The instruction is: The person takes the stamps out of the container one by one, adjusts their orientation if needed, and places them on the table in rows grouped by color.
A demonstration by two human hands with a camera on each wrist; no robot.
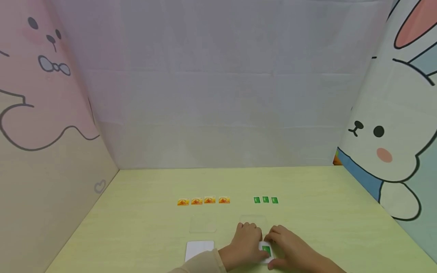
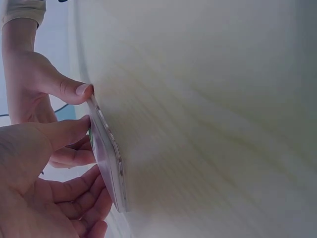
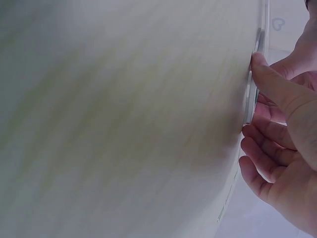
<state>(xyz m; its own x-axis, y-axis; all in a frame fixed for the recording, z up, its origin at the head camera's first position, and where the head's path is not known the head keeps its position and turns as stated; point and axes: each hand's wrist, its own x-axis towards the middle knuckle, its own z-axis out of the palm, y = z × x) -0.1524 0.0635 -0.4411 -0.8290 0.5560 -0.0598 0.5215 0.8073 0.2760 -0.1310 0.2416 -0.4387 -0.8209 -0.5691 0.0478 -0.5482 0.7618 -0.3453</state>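
Observation:
A flat white rectangular slab (image 1: 271, 258) with a small green picture (image 1: 266, 249) on its face lies low on the table between the hands. My left hand (image 1: 246, 242) bends over it from the left. Its thumb (image 2: 74, 130) rests on the face by the green picture, and its fingers curl at the far edge. From the other side, my right hand (image 1: 291, 246) grips the slab, thumb (image 3: 262, 69) at the near end and index finger at the far end. In the left wrist view the slab (image 2: 106, 158) shows a thin layered edge.
Several orange picture pieces (image 1: 197, 201) lie in a row behind, left of three green ones (image 1: 265, 199). Two clear flat pieces, the left one (image 1: 203, 224) and the right one (image 1: 252, 218), lie nearer. A white card (image 1: 198, 248) is left of my left sleeve.

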